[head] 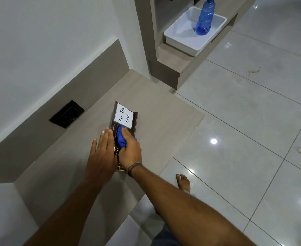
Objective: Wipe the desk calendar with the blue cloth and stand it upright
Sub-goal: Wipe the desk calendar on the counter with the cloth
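Observation:
The dark brown desk calendar [135, 121] lies flat on the wooden desk [160, 118], with a white "To Do List" note on its far end. My right hand [130, 151] is closed around the bunched blue cloth [121, 138] and presses it on the calendar's middle. Beside it, my left hand [101, 153] rests flat with its fingers together, along the calendar's left edge. Both hands hide the near half of the calendar; only some gold lettering shows between and below them.
A black wall socket [66, 114] sits in the panel left of the desk. On a shelf at the back right stands a white tray [180, 39] holding a blue bottle [204, 18]. Tiled floor lies right of the desk edge, with my bare foot [183, 182] there.

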